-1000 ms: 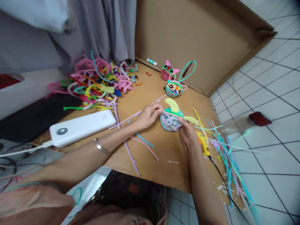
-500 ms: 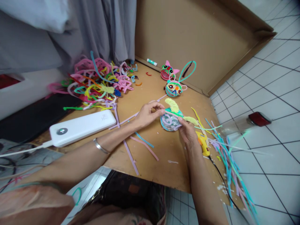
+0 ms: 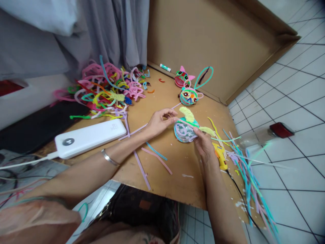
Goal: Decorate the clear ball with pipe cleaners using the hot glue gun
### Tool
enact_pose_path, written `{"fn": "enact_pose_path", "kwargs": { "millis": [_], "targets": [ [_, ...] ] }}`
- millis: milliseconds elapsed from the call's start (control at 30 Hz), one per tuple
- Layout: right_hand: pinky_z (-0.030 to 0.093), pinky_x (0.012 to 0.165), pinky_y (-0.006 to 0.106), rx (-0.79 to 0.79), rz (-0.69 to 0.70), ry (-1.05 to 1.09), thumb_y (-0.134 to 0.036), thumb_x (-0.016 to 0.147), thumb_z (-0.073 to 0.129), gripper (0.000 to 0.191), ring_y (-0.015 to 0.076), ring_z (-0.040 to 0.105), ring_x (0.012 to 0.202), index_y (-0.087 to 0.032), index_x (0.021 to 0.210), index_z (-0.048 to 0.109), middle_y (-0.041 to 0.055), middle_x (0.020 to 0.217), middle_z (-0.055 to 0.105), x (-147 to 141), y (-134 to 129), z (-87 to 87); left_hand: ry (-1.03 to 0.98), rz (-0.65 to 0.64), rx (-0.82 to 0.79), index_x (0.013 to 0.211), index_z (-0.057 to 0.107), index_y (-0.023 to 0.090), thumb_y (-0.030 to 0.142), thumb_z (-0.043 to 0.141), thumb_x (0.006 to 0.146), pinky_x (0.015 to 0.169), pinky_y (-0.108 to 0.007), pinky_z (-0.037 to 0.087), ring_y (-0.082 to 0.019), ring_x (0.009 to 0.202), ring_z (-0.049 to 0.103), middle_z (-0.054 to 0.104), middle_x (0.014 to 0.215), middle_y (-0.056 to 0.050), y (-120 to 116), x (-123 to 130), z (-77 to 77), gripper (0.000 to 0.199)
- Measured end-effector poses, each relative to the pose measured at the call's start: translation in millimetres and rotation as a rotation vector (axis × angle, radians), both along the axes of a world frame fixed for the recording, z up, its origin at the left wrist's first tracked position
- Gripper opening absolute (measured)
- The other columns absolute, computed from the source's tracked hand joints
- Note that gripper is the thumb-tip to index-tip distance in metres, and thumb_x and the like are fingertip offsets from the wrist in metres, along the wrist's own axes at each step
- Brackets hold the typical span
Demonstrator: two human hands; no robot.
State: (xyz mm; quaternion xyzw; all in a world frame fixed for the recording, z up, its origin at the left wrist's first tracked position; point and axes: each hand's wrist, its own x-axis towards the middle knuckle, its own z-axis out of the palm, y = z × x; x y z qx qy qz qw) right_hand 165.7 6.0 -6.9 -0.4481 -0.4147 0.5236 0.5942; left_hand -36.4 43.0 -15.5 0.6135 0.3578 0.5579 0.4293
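My right hand (image 3: 203, 141) grips a round clear ornament (image 3: 185, 133) from its right side, thumb on top. Teal pipe cleaner edges the ornament, purple coils sit on its front, and fuzzy yellow ear-like pieces (image 3: 187, 114) stick out from it. Across its top runs a pink pipe cleaner (image 3: 185, 122) with green beside it. The left end of that pink strip is pinched between the thumb and fingers of my left hand (image 3: 161, 122). Just right of my right hand lies a yellow glue gun (image 3: 220, 156).
Two finished-looking decorated balls, one with pink ears (image 3: 182, 78) and one teal (image 3: 188, 96), stand behind. A tangled pipe cleaner heap (image 3: 109, 88) and a white power bank (image 3: 90, 138) are left. Loose pipe cleaners (image 3: 250, 176) overhang the right table edge. A cardboard panel (image 3: 203, 40) rises behind.
My left hand has shifted very slightly left from the ornament, still pinching the pink strip. My right hand and the ornament are nearly still.
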Motion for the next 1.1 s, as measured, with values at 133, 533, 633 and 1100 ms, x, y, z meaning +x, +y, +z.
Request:
{"fn": "enact_pose_path", "kwargs": {
  "millis": [133,533,633,1100],
  "targets": [
    [0.06,0.088,0.041,-0.003,0.007,0.002,-0.036,0.053,0.092,0.043,0.0274,0.073,0.097,-0.022,0.089,0.073,0.0021,0.089,0.079,0.7,0.3,-0.8,0.09,0.01,0.049,0.078,0.068,0.017,0.034,0.066,0.079,0.082,-0.033,0.048,-0.017,0.081,0.059,0.068,0.085,-0.004,-0.5,-3.1,2.7,0.018],
    [0.06,0.087,0.04,0.001,-0.016,-0.015,-0.037,0.053,0.092,0.038,0.0269,0.073,0.095,-0.023,0.082,0.072,0.0022,0.087,0.079,0.3,0.0,-0.8,0.068,-0.034,0.022,0.077,0.064,0.017,0.034,0.058,0.083,0.081,-0.032,0.047,-0.017,0.082,0.059,0.064,0.082,-0.003,-1.5,-3.5,3.1,0.019],
    [0.06,0.088,0.04,0.003,-0.01,-0.009,-0.036,0.054,0.092,0.04,0.0267,0.073,0.097,-0.023,0.087,0.072,0.002,0.088,0.079,0.4,0.1,-0.7,0.03,-0.036,0.002,0.078,0.063,0.018,0.036,0.059,0.083,0.079,-0.031,0.047,-0.017,0.082,0.059,0.065,0.081,-0.003,-2.3,-4.5,3.8,0.019],
    [0.058,0.09,0.04,0.008,-0.012,-0.006,-0.036,0.054,0.091,0.045,0.0271,0.072,0.1,-0.022,0.093,0.072,0.0023,0.09,0.079,0.9,0.5,-2.1,-0.091,-0.105,-0.166,0.105,0.059,0.016,0.048,0.083,0.065,0.089,-0.035,0.052,-0.019,0.1,0.061,0.064,0.118,-0.012,-2.7,8.8,-9.5,0.057]
  ]
}}
